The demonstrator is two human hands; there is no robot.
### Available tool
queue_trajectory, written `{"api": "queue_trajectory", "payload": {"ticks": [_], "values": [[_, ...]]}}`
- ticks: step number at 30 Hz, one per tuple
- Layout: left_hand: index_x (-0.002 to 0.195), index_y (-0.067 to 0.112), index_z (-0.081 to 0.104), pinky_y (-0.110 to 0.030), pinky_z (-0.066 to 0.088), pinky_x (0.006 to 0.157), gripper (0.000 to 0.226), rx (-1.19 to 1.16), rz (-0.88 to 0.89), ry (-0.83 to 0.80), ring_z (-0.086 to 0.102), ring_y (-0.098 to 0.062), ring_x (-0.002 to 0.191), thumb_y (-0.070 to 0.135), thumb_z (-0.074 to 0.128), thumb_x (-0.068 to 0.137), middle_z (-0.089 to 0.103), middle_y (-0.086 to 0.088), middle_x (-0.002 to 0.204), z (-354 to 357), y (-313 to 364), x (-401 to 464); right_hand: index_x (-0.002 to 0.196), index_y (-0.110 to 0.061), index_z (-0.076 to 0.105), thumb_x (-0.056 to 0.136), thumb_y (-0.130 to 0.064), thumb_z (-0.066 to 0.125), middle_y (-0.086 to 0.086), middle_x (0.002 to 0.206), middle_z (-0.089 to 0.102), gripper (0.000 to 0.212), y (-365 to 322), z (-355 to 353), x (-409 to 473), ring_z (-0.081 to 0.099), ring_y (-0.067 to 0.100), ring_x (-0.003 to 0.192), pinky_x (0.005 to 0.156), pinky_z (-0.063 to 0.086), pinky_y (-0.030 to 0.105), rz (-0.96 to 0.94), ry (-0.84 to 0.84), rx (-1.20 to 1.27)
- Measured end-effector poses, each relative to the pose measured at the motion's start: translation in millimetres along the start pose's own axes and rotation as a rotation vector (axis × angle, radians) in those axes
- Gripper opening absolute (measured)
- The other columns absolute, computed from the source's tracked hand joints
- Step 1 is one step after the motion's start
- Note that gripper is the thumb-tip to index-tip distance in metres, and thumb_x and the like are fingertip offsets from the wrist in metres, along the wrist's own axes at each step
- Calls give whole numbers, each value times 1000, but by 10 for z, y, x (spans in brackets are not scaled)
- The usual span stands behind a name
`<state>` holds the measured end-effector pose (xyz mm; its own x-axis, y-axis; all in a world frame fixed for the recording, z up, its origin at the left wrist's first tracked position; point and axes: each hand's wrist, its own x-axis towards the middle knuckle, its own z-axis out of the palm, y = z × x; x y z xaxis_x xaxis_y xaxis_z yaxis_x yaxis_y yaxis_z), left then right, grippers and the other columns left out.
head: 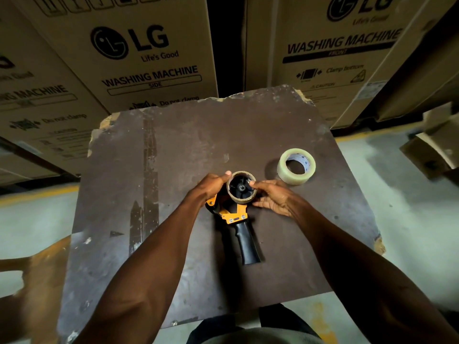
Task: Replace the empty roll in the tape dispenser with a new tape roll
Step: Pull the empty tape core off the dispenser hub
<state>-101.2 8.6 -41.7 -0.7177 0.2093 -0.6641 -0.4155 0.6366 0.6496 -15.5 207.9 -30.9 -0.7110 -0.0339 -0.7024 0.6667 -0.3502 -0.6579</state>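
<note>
An orange-and-black handheld tape dispenser [233, 214] lies on its side near the middle of a worn dark brown tabletop [173, 150], with its spindle facing up toward the camera. That pose seems chosen so the spent brown cardboard core [242, 197] can be lifted straight off the black hub rather than fought sideways. The dispenser's long axis runs from the core, on the far side, down through the orange frame to the black grip, which points back toward the person and slightly to their right.

The left hand [211, 186] curls over the far-left part of the dispenser; its thumb lies against the core's rim, and the fingers look wrapped around the frame beneath, probably to pin the tool while the core comes free. The right hand [272, 198] comes in from the other side: the thumb tip presses the core's rim, and the other fingers lie loosely spread, narrow rather than wide, along the core's outer wall. Between the two thumbs the core is pinched, still seated on the hub as far as I can judge.

The new roll of clear packing tape [296, 166] lies flat on the tabletop, near the right hand and apart from the dispenser, handy for the swap. Large printed cardboard cartons [139, 53] stand behind the tabletop.
</note>
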Motion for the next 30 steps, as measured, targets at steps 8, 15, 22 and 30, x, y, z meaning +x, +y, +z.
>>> {"api": "queue_trajectory", "payload": {"ticks": [8, 15, 22, 30], "values": [[95, 10, 78, -33, 46, 90, 55, -45, 71, -59, 66, -19, 102, 58, 51, 95, 75, -5, 104, -17, 115, -171, 110, -2, 68, 92, -16, 71, 20, 110, 72, 24, -3, 1, -58, 70, 35, 106, 100, 53, 50, 1, 7, -3], [98, 17, 77, -33, 46, 89, 59, -36, 92, -75, 64, -10, 98, 68, 50, 90, 74, 2, 102, -28, 76, -177, 107, -3, 69, 92, -16, 70, 16, 97, 75, 19, -4, 38, -119, 71, 34, 99, 95, 54, 51, -7, 3, 22], [106, 18, 72, -38, 48, 92, 72, -58, 123, -50, 64, -18, 101, 81, 47, 81, 73, -1, 106, 7, 102, -193, 111, -5, 68, 90, -18, 70, 22, 107, 61, 25, 6, 74, -146, 66, 34, 104, 91, 56, 52, -16, 39, 48], [93, 20, 74, -46, 49, 100, 88, -24, 126, 7, 67, -21, 100, 97, 44, 63, 75, 0, 98, 37, 105, -205, 111, -16, 69, 92, -29, 69, 15, 105, 68, 23, -3, 64, -272, 70, 35, 95, 80, 59, 52, -5, 23, -28]]}}
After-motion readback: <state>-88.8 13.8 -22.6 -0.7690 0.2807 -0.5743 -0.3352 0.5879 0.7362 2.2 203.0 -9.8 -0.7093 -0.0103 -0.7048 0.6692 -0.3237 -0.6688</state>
